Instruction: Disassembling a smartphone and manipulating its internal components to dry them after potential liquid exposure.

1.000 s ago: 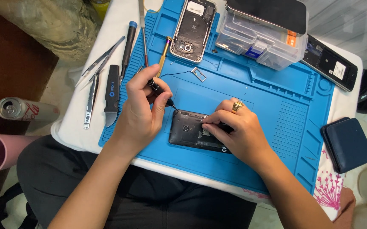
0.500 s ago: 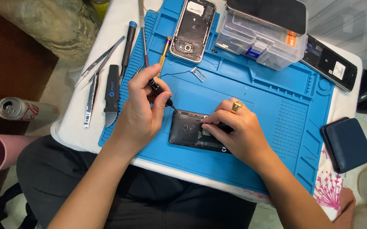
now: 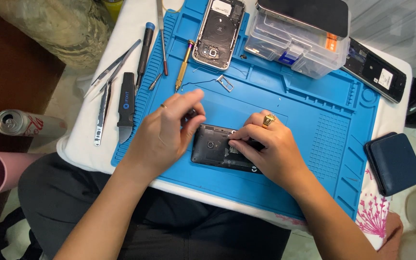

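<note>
Since a moment ago the left hand [image 3: 167,132] has dropped from its raised pose with a dark tool and now lies lower, its blurred fingers curled at the left end of the black phone [image 3: 217,149]; whether it still grips the tool I cannot tell. That phone lies opened, its inside facing up, near the front middle of the blue mat [image 3: 314,139]. On the phone's right half rests the right hand [image 3: 270,151], a gold ring on one finger, its fingertips pressed down on the phone's upper edge and pinning it to the mat rather than closing around it. Toward the mat's far edge lies a second opened phone [image 3: 217,31] with a silver frame, and just left of it a brass-handled screwdriver [image 3: 184,65]. A small metal tray [image 3: 225,83] lies on the mat between the two phones. Off the mat's left edge, on the white table [image 3: 85,144], are tweezers [image 3: 114,65], a black pry tool [image 3: 125,106] and a blue-capped screwdriver [image 3: 144,55]. A clear plastic parts box [image 3: 297,45] stands at the mat's far right corner. Well left of the mat lies a drinks can [image 3: 25,125] on its side.
</note>
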